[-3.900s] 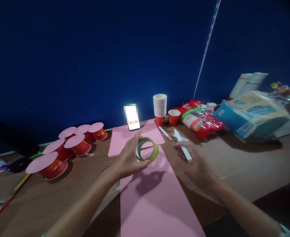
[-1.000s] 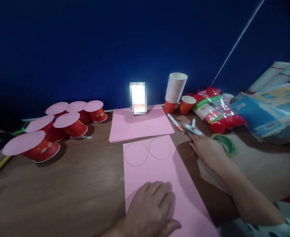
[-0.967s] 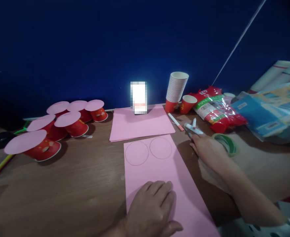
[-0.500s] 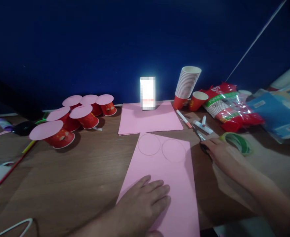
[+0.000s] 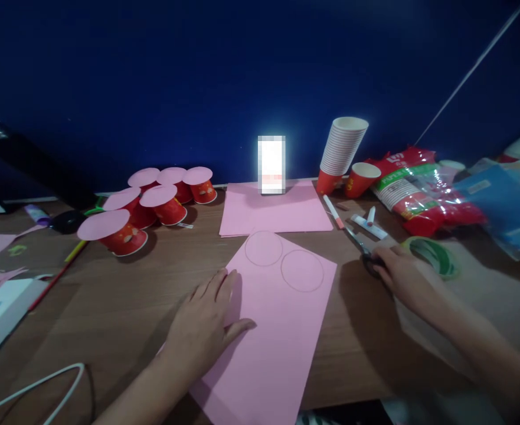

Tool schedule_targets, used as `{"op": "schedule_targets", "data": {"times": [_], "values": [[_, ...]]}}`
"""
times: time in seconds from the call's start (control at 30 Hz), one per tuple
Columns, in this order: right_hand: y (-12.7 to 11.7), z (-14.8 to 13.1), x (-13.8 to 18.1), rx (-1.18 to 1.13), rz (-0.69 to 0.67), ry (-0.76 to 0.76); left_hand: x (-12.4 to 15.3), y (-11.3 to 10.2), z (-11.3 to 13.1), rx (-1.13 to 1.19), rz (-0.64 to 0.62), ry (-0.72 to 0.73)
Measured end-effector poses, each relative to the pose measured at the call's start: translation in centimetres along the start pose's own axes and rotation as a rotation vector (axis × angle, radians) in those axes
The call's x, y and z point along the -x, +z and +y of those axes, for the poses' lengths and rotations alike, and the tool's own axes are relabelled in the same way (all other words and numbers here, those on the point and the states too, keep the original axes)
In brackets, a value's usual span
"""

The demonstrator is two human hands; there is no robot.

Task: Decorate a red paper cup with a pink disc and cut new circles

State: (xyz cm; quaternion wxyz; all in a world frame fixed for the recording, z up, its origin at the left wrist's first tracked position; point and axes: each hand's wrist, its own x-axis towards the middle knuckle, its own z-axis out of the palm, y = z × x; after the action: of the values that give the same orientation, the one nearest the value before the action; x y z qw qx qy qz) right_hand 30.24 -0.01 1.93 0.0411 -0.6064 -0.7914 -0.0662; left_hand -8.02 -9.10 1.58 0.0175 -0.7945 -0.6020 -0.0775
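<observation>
A pink paper sheet point(image 5: 277, 330) with two drawn circles lies slanted on the wooden table. My left hand point(image 5: 204, 324) rests flat on the sheet's left edge, fingers spread. My right hand point(image 5: 408, 280) is on the table to the right, its fingers closed over the dark handles of scissors point(image 5: 361, 248). A green tape roll point(image 5: 432, 257) lies just beyond that hand. A pen point(image 5: 334, 211) and a marker with its cap point(image 5: 368, 221) lie behind the scissors.
Red upturned cups topped with pink discs point(image 5: 153, 198) cluster at the left. A stack of pink paper point(image 5: 275, 209) holds a lit phone point(image 5: 271, 164). Stacked paper cups point(image 5: 342, 150), a red cup packet point(image 5: 410, 189) and blue packs point(image 5: 503, 203) fill the right. A white cable point(image 5: 33, 389) lies near left.
The tape roll and pen left my hands earlier. Over the last second the pink sheet swung clockwise under my left hand, which slid to its left edge. My right hand closed on the scissors.
</observation>
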Motion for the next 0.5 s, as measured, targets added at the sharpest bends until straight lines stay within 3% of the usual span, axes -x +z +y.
{"op": "schedule_targets", "data": {"times": [0.2, 0.37, 0.5], "values": [[-0.6, 0.1, 0.6, -0.198, -0.022, -0.031, -0.1, -0.7, -0.9, 0.133, -0.074, -0.01], [-1.4, -0.6, 0.9, -0.597, -0.027, 0.06, -0.9, -1.4, -1.7, 0.29, -0.108, -0.124], [-2.2, -1.3, 1.3, -0.972, -0.16, 0.126, -1.5, -1.7, -2.0, 0.475, -0.15, -0.251]]}}
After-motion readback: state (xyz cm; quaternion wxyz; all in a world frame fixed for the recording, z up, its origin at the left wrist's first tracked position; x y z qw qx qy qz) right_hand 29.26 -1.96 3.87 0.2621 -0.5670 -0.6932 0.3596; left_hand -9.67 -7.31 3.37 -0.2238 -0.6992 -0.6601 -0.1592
